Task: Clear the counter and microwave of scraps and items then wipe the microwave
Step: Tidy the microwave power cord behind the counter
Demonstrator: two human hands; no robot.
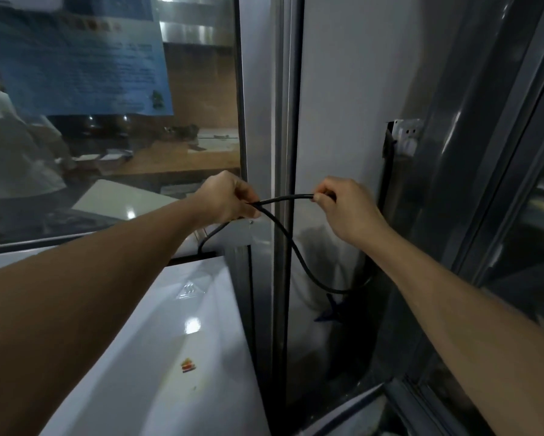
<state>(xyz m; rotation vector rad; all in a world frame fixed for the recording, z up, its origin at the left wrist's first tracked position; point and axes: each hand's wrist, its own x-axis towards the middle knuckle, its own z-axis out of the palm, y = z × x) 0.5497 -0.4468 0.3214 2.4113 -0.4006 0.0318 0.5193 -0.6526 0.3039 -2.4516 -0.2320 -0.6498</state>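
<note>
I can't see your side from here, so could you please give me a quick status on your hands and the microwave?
Left hand and right hand both pinching the black cord. White microwave top unwiped, small scrap on it. Cord loops toward wall socket.

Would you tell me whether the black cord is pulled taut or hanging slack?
Slack: the black cord sags in a loop below the left hand and right hand pinching it.

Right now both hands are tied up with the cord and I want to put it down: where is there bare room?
The white microwave top is mostly bare between the left forearm and its right edge, apart from a small sticker. It is crowded behind: the black cord, held by the left hand and right hand, loops through the narrow gap beside the metal frame.
</note>
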